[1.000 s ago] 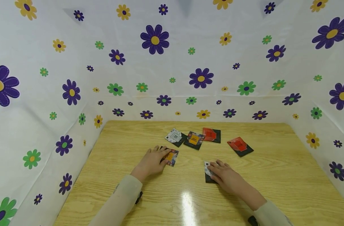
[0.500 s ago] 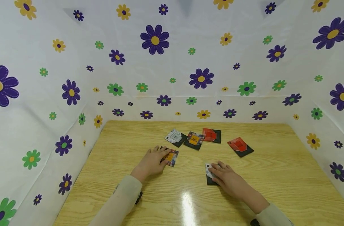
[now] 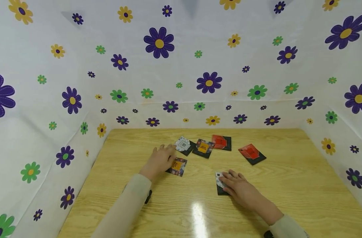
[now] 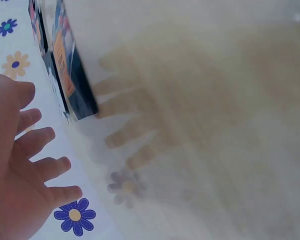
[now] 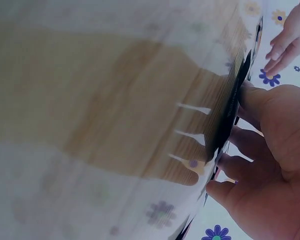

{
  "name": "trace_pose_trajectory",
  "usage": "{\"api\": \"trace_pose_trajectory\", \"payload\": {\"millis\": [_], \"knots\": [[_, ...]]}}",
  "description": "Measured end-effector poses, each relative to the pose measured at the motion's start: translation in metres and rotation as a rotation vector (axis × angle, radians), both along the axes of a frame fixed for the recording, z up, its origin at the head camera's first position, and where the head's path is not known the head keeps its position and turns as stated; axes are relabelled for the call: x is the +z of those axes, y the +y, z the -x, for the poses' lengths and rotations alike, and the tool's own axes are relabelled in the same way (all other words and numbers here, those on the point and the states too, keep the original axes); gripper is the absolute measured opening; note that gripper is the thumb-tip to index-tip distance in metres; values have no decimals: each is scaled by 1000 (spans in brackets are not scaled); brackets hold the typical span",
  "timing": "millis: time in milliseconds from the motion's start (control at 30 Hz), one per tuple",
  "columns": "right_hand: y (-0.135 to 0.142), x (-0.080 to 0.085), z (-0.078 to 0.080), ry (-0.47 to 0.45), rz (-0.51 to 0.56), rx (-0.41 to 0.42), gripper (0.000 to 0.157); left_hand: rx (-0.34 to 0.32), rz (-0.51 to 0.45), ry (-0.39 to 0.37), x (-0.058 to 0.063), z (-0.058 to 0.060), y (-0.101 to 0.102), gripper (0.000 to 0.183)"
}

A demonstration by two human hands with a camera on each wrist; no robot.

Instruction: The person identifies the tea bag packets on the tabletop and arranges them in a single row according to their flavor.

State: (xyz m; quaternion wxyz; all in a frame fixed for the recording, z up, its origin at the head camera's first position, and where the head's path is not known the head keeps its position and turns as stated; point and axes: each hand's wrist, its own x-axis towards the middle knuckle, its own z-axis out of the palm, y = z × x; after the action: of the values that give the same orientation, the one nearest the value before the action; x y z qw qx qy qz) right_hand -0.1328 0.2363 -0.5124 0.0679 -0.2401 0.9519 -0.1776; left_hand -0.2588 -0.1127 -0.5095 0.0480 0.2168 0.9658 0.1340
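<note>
While the right hand (image 3: 238, 188) is resting on the near grey packet (image 3: 219, 182), its almost straight fingers are lying across the top rather than curling round it, probably because such a thin thing is easier to steady against the table (image 3: 175, 205) than to pinch. Farther off, the left hand (image 3: 161, 161) is hovering, fingers apart and clasping nothing; the near orange packet (image 3: 178, 166) is lying beneath and beside it, one corner hidden. Beyond, the far grey packet (image 3: 183, 145) is lying near those fingertips, with the far orange packet (image 3: 203, 147) and back red packet (image 3: 219, 142) alongside; another red packet (image 3: 251, 153) is lying apart. Behind, a flowered cloth (image 3: 175, 66) is hanging, perhaps as a screen.
</note>
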Motion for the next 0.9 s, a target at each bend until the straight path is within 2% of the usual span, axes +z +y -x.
{"api": "trace_pose_trajectory", "payload": {"millis": [133, 300, 500, 900], "knots": [[0, 0, 1, 2, 9, 7, 44, 37, 21, -22, 2, 15, 4, 54], [0, 0, 0, -5, 7, 3, 44, 69, 32, -49, 7, 25, 11, 54], [1, -1, -1, -22, 17, -5, 45, 76, 54, -82, 11, 29, 19, 54], [4, -1, 1, -19, 13, -3, 45, 87, 112, -152, 10, 30, 25, 55]]}}
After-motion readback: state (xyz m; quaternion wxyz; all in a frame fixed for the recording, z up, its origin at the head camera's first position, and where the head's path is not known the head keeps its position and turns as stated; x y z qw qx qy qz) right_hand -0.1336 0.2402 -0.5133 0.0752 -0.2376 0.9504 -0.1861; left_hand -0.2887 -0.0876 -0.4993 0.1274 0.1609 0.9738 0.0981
